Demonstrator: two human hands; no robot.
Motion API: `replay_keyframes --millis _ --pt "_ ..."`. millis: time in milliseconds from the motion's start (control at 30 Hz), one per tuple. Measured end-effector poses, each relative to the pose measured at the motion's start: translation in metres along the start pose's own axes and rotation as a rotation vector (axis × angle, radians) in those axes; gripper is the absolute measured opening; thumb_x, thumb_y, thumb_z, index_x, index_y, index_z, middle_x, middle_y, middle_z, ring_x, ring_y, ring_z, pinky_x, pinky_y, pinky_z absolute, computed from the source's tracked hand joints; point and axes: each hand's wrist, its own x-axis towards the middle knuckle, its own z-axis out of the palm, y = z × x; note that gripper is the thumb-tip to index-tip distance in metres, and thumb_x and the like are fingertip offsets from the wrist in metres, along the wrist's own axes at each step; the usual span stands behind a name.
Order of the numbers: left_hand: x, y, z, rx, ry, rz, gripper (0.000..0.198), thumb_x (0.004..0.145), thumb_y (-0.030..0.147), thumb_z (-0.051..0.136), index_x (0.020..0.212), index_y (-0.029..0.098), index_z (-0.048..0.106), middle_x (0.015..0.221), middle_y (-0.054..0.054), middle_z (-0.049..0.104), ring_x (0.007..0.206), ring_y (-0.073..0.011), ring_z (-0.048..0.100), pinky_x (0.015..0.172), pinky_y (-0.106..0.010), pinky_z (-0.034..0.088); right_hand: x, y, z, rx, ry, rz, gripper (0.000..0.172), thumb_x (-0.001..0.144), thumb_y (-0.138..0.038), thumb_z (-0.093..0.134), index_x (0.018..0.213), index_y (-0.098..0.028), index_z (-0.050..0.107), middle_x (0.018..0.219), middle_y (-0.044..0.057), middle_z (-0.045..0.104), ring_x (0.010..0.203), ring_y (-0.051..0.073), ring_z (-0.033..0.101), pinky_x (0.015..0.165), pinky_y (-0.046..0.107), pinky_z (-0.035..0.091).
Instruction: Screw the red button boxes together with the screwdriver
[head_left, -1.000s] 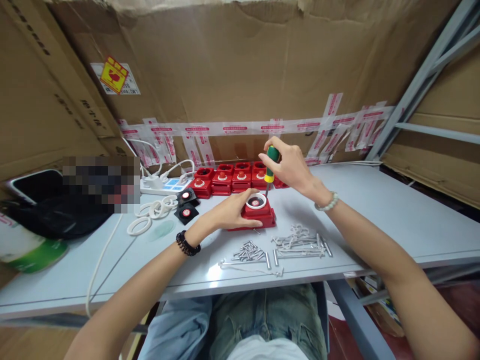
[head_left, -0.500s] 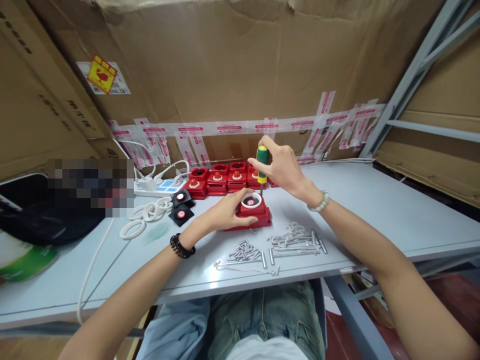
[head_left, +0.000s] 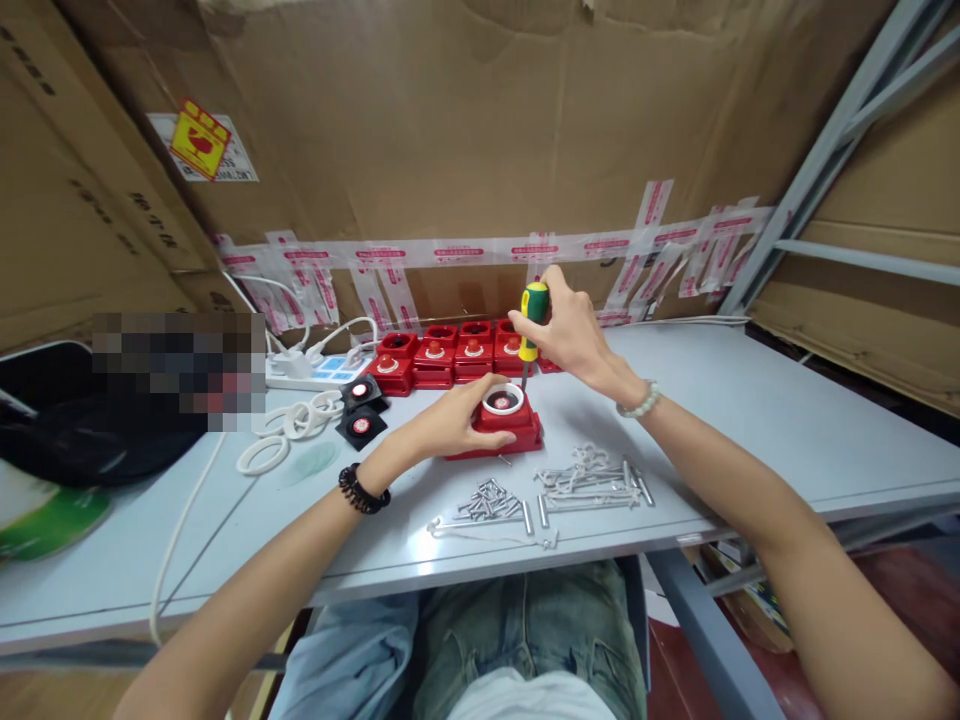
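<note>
**Screwdriver on red housing, both hands engaged**

Nearest the table (head_left: 787, 430) edge: loose pile of screws (head_left: 491, 500), and just right of it a tangle of metal hooks and pins (head_left: 592, 480).

Behind them, centre: red housing (head_left: 499, 428) flat on the table, white ring with dark insert on top. Left hand (head_left: 450, 425) lies over its left side, fingers curled on the body, thumb along the front edge, pinning it down.

Right hand (head_left: 574, 335) is above and just behind the housing, fingers closed round the green/yellow screwdriver (head_left: 532, 325). Driver roughly upright, slight tilt, shaft down at the housing's right rear corner. Can't tell whether the tip sits in a screw.

Left of the housing: white rings (head_left: 292, 425), two black square parts with red-white centres (head_left: 360, 410).

Further back: row of matching red housings (head_left: 450, 355) near the wall, white power strip (head_left: 319, 370) left of it. Cardboard wall (head_left: 480, 130) with taped strips behind.
</note>
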Motion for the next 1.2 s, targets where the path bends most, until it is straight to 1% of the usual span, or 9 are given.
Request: replay_keyframes --millis 167,300,367,467,600,700,900,1067,1200 --pt "0.001 0.001 -0.001 -0.02 -0.003 0.008 0.063 0.076 0.045 0.069 0.129 0.019 0.046 0.126 -0.012 0.061 0.11 -0.0287 0.061 0.092 -0.038 0.048 -0.004 -0.002 0.005 -0.005 -0.036 -0.04 0.032 0.081 -0.034 0.059 0.106 -0.02 0.047 0.07 -0.002 0.052 0.056 0.014 0.043 0.062 0.032 0.036" --pt "0.001 0.001 -0.001 -0.046 -0.001 0.019 0.062 0.076 0.044 0.069 0.128 0.018 0.047 0.125 -0.012 0.062 0.109 -0.0281 0.062 0.092 -0.037 0.048 0.0 0.0 -0.017 0.169 -0.284 -0.184 0.033 0.078 -0.025 0.061 0.108 -0.023 0.046 0.08 -0.002 0.055 0.064 0.013 0.049 0.065 0.03 0.039" --pt "0.0 0.001 -0.001 -0.05 0.004 0.022 0.062 0.076 0.043 0.069 0.128 0.017 0.047 0.125 -0.012 0.062 0.109 -0.0282 0.062 0.093 -0.038 0.048 0.0 -0.001 -0.022 0.212 -0.345 -0.228 0.03 0.077 -0.025 0.063 0.102 -0.023 0.048 0.081 -0.002 0.056 0.065 0.013 0.049 0.063 0.028 0.039" --pt "0.001 0.001 -0.001 -0.042 0.0 0.016 0.062 0.076 0.043 0.069 0.128 0.019 0.047 0.125 -0.012 0.062 0.109 -0.0287 0.062 0.093 -0.039 0.049 -0.004 -0.008 -0.016 0.112 -0.202 -0.133 0.027 0.075 -0.029 0.066 0.093 -0.022 0.046 0.068 -0.004 0.052 0.057 0.012 0.045 0.059 0.028 0.036" --pt "0.001 0.0 0.0 -0.029 0.002 0.006 0.064 0.075 0.045 0.07 0.129 0.019 0.046 0.127 -0.013 0.061 0.11 -0.0293 0.061 0.094 -0.04 0.048 -0.01 -0.016 -0.002 -0.039 -0.057 -0.013 0.029 0.077 -0.03 0.062 0.1 -0.02 0.046 0.064 -0.004 0.048 0.052 0.012 0.039 0.057 0.029 0.032" --pt "0.001 -0.001 0.0 -0.036 0.003 0.017 0.063 0.076 0.046 0.07 0.128 0.019 0.046 0.125 -0.012 0.061 0.109 -0.0282 0.062 0.093 -0.039 0.049 -0.007 -0.011 -0.003 -0.053 -0.088 -0.048 0.033 0.08 -0.032 0.06 0.108 -0.02 0.046 0.067 -0.003 0.049 0.054 0.013 0.041 0.06 0.03 0.034" --pt "-0.001 -0.002 0.001 -0.067 0.02 0.035 0.06 0.076 0.044 0.07 0.127 0.02 0.048 0.12 -0.01 0.063 0.104 -0.0261 0.063 0.089 -0.037 0.049 0.0 -0.001 -0.02 0.211 -0.325 -0.271 0.033 0.08 -0.021 0.059 0.111 -0.024 0.047 0.085 -0.002 0.054 0.066 0.012 0.049 0.066 0.029 0.039" --pt "-0.001 -0.001 0.001 -0.087 0.019 0.036 0.062 0.076 0.043 0.071 0.128 0.02 0.047 0.119 -0.009 0.064 0.103 -0.0257 0.063 0.089 -0.037 0.05 -0.01 -0.016 -0.02 0.06 -0.194 -0.177 0.031 0.077 -0.021 0.068 0.102 -0.022 0.05 0.069 -0.005 0.052 0.057 0.012 0.043 0.062 0.029 0.037" --pt "-0.001 -0.001 0.0 -0.094 0.02 0.033 0.062 0.075 0.042 0.072 0.128 0.02 0.047 0.121 -0.01 0.063 0.105 -0.0255 0.063 0.09 -0.037 0.05 -0.011 -0.021 -0.026 0.08 -0.167 -0.18 0.031 0.075 -0.024 0.071 0.098 -0.021 0.05 0.071 -0.004 0.054 0.058 0.011 0.044 0.061 0.029 0.037"
